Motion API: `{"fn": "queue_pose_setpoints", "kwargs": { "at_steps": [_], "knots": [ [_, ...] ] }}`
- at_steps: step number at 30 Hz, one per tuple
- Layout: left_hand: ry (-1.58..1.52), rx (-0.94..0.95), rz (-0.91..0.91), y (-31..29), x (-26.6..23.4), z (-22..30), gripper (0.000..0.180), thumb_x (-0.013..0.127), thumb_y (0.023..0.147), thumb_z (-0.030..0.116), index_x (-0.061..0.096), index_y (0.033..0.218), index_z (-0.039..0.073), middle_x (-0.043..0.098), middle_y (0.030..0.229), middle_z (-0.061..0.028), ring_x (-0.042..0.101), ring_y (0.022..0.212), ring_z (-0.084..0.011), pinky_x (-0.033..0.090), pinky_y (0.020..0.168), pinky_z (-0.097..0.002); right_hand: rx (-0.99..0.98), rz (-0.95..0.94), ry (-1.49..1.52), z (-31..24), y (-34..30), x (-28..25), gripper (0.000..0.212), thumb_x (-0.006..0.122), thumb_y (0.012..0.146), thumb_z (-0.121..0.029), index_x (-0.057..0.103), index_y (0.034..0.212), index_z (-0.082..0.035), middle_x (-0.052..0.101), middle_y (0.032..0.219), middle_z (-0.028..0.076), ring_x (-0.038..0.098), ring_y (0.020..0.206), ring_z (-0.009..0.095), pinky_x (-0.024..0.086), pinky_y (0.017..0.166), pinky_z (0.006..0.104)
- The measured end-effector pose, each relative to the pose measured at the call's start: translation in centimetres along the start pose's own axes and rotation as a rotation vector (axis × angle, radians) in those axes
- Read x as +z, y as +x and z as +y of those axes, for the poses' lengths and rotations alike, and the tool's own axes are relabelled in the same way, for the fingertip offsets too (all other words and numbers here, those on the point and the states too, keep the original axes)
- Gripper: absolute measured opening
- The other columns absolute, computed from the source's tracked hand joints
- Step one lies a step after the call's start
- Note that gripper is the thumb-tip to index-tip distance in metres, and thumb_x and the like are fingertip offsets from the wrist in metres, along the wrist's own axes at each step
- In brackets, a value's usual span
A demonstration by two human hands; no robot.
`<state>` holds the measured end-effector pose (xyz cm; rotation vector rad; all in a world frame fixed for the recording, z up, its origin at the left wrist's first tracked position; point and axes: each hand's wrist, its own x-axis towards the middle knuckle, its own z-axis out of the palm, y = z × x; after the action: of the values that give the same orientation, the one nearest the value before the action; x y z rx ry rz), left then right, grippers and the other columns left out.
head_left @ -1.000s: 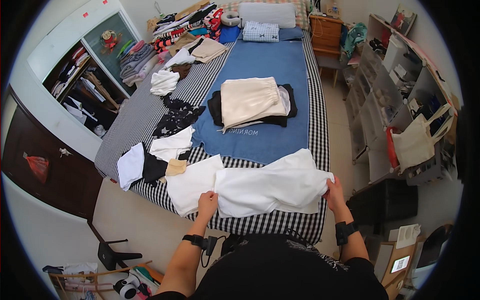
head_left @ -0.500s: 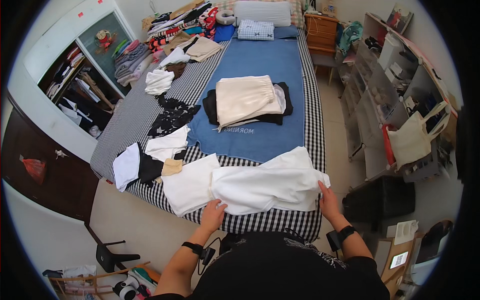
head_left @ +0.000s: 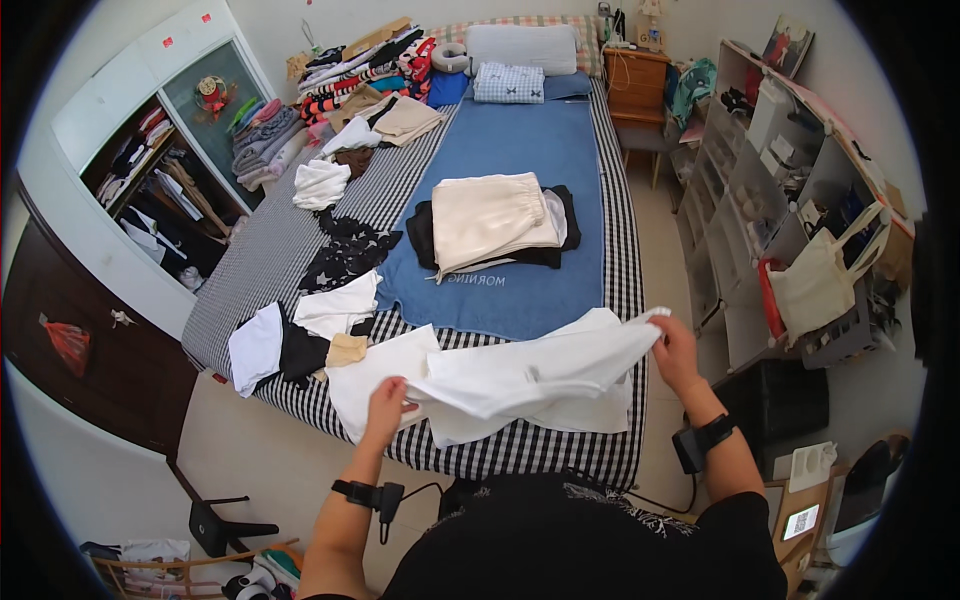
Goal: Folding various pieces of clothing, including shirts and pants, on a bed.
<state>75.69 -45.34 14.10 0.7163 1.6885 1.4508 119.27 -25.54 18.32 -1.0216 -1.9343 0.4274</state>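
Note:
A long white garment [head_left: 530, 372], trouser-like in shape, stretches across the near end of the bed. My left hand [head_left: 386, 408] is closed on its left part at the near edge. At the other end, my right hand [head_left: 676, 352] pinches a corner and holds it up off the bed. Between the two hands the upper layer hangs in a loose sag above the lower layer. Farther back, folded cream trousers [head_left: 490, 220] with a gathered waist lie on top of black and white clothes, on a blue mat [head_left: 520, 130].
Left of the garment lie small clothes: a white piece [head_left: 256, 345], a black piece [head_left: 303, 352] and a beige cloth [head_left: 346, 349]. A star-patterned black cloth [head_left: 345, 255] and several clothes piles line the bed's left side. Shelving [head_left: 745, 170] and a black bin [head_left: 790, 405] stand at right.
Both hands have risen, the left moving leftward and the right slightly rightward and away from the bed. The white garment's upper layer has come up with them, now spread between the hands.

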Motion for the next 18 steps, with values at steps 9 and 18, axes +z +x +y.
{"fn": "queue_pose_setpoints", "kwargs": {
  "at_steps": [9,18],
  "knots": [
    [-0.111,0.474,0.029,1.6,-2.1,20.1,0.018,0.045,0.094,0.018,0.051,0.102,0.002,0.056,0.087,-0.0047,0.058,0.074,-0.0119,0.054,0.06,-0.028,0.142,0.052,0.324,-8.7,11.7,-7.0,0.013,0.056,0.084,-0.011,0.061,0.091,-0.002,0.057,0.071,0.0,0.049,0.058,0.005,0.041,0.051,0.021],
    [0.103,0.809,-0.09,-4.6,-1.8,31.1,0.017,0.057,0.086,0.007,0.055,0.101,0.0,0.058,0.094,-0.0064,0.059,0.083,-0.0122,0.049,0.073,-0.0243,0.105,0.148,0.508,-13.6,14.5,-13.9,0.013,0.052,0.09,-0.017,0.06,0.095,-0.008,0.054,0.072,-0.006,0.042,0.056,-0.001,0.031,0.046,0.015]
  ]
}}
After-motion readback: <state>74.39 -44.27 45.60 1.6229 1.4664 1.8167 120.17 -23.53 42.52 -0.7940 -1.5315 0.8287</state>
